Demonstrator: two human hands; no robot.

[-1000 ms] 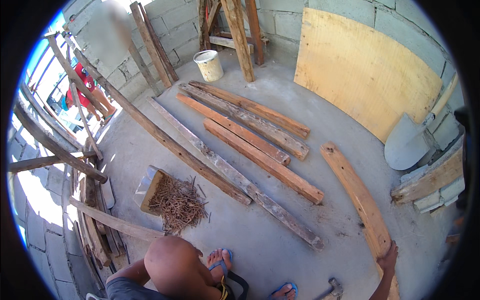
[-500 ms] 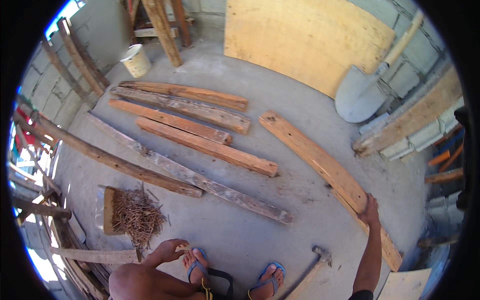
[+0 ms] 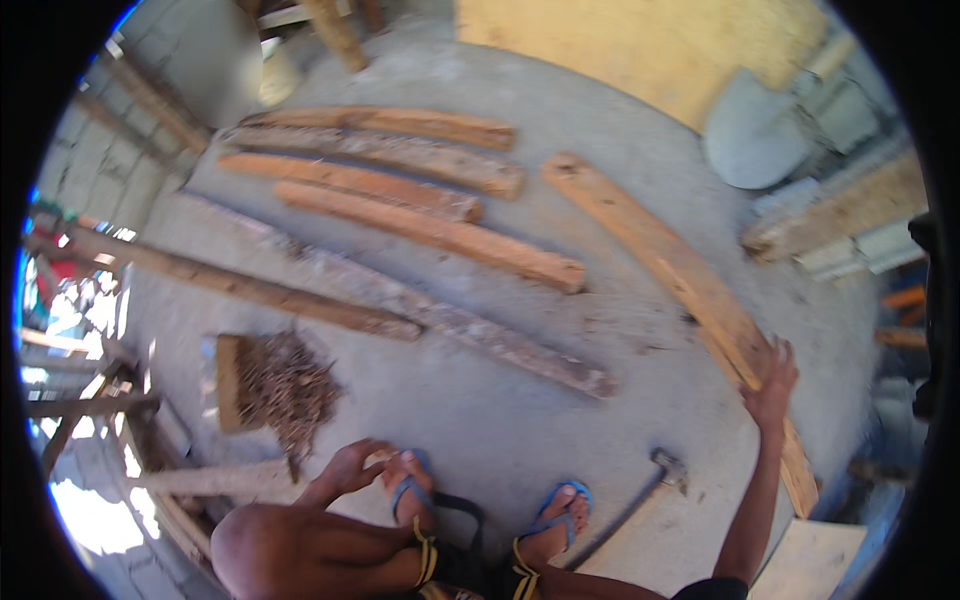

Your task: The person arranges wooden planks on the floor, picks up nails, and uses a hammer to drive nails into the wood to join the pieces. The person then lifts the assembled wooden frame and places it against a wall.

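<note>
My right hand [image 3: 770,388] is laid across the near part of a thick wooden plank [image 3: 672,268], its thumb at the left edge and its fingers over the top toward the right edge. A narrower length of wood [image 3: 797,470] continues from beneath the hand toward the lower right. My left hand [image 3: 355,468] hangs beside my left foot with loosely bent fingers and nothing visible in them. On the floor between my right foot and right forearm lies a hammer [image 3: 640,500], its head pointing away from me.
Several wooden beams [image 3: 430,232] lie side by side ahead. A tipped container [image 3: 228,385] spills a heap of rusty nails [image 3: 290,385] at left. A shovel [image 3: 755,130] leans near a plywood sheet [image 3: 620,50] at the back; a pale bucket [image 3: 278,75] stands far left.
The view has tilted, so the floor items sit higher in it. My right hand now straddles the plank with fingers more stretched. My left hand stays beside the foot.
</note>
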